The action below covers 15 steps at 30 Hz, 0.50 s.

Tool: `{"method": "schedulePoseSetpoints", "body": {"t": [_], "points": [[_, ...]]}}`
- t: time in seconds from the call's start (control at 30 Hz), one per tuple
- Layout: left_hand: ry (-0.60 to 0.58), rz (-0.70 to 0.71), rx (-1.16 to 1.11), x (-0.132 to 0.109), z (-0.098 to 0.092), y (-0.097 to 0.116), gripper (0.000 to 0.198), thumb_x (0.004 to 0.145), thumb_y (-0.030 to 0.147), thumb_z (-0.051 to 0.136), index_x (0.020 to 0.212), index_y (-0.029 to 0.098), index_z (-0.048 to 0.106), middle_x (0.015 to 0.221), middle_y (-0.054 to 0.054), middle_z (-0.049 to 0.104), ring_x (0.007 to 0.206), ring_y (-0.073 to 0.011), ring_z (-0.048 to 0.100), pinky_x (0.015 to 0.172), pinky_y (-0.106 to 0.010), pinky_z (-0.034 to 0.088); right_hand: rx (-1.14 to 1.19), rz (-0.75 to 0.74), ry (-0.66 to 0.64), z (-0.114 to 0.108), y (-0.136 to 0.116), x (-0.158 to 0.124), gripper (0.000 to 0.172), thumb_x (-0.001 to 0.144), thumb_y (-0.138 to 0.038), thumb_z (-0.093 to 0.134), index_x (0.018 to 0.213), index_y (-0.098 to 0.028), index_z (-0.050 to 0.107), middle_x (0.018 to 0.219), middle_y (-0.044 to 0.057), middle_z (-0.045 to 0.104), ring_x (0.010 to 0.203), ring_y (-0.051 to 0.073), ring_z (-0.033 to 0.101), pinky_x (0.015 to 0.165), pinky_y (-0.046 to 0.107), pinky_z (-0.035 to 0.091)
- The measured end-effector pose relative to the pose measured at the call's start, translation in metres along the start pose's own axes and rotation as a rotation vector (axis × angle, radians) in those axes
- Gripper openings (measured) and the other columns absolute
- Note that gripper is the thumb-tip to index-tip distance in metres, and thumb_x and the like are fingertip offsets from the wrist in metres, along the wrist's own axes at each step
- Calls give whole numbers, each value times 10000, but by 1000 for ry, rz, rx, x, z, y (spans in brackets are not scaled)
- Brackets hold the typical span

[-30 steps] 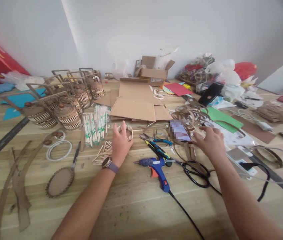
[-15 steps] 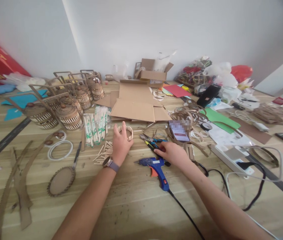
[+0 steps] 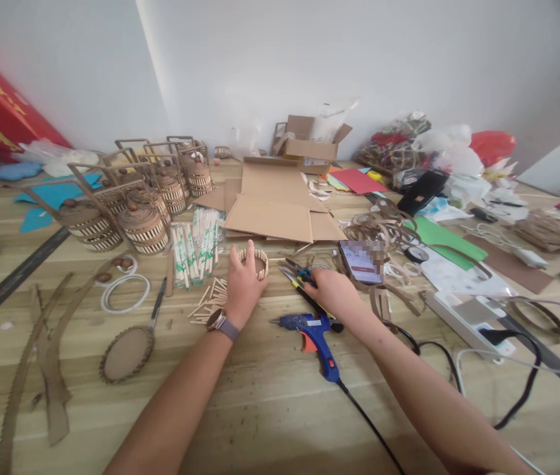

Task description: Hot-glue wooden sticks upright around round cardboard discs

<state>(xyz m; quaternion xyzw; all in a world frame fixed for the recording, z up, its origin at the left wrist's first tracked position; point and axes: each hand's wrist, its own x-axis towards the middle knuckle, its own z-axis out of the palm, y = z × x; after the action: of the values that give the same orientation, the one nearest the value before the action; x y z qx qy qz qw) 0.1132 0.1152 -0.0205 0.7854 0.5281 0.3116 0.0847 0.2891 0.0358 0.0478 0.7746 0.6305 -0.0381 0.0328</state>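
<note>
My left hand [image 3: 246,285], wearing a watch, holds the near side of a small round basket [image 3: 261,261] walled with short wooden sticks. Its fingers reach over the rim and partly hide it. Loose sticks [image 3: 214,295] lie left of that wrist. My right hand [image 3: 332,290] closes around the blue handles of pliers [image 3: 293,267], whose jaws point left. Beside them, partly under that hand, is a yellow-and-black tool [image 3: 301,287]. A blue glue gun [image 3: 316,324] rests just nearer to me, its nozzle facing left.
Finished lidded baskets [image 3: 144,227] with tall handles stand at back left, near wrapped stick packs [image 3: 193,251]. Flattened cardboard [image 3: 270,214] lies behind my hands. A phone [image 3: 363,260], curled strips [image 3: 376,227] and a power strip [image 3: 465,323] with cables crowd the right. A round cardboard piece [image 3: 128,354] lies left.
My right hand has moved slightly up and left from over the yellow-and-black tool onto the pliers' blue handles. My left hand stays at the basket. The whole view has shifted slightly.
</note>
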Motion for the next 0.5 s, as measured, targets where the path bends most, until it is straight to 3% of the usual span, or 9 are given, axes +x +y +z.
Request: {"method": "schedulePoseSetpoints", "body": {"t": [0.33, 0.43, 0.5], "points": [[-105, 9, -7, -6, -10, -8, 949, 688, 200, 827, 1481, 167, 308, 1511, -271, 240, 1143, -394, 613, 918, -477, 532, -43, -53, 67, 14, -5, 23, 226, 930, -270, 533, 960, -98, 677, 937, 182, 715, 882, 288, 707, 712, 317, 510], [-128, 17, -22, -8, -13, -13, 996, 662, 214, 860, 1481, 185, 294, 1518, -260, 244, 1159, -392, 610, 925, -475, 534, -39, -123, 141, 9, -7, 24, 286, 923, -312, 568, 1089, -95, 652, 1078, 208, 662, 986, 311, 664, 761, 355, 522], [-137, 25, -35, -9, -15, -16, 1002, 664, 203, 858, 1483, 182, 281, 1509, -255, 259, 1176, -390, 600, 927, -469, 535, -30, -243, 192, 4, -12, 25, 363, 910, -299, 593, 1228, -123, 603, 1240, 210, 593, 1123, 316, 592, 868, 385, 503]]}}
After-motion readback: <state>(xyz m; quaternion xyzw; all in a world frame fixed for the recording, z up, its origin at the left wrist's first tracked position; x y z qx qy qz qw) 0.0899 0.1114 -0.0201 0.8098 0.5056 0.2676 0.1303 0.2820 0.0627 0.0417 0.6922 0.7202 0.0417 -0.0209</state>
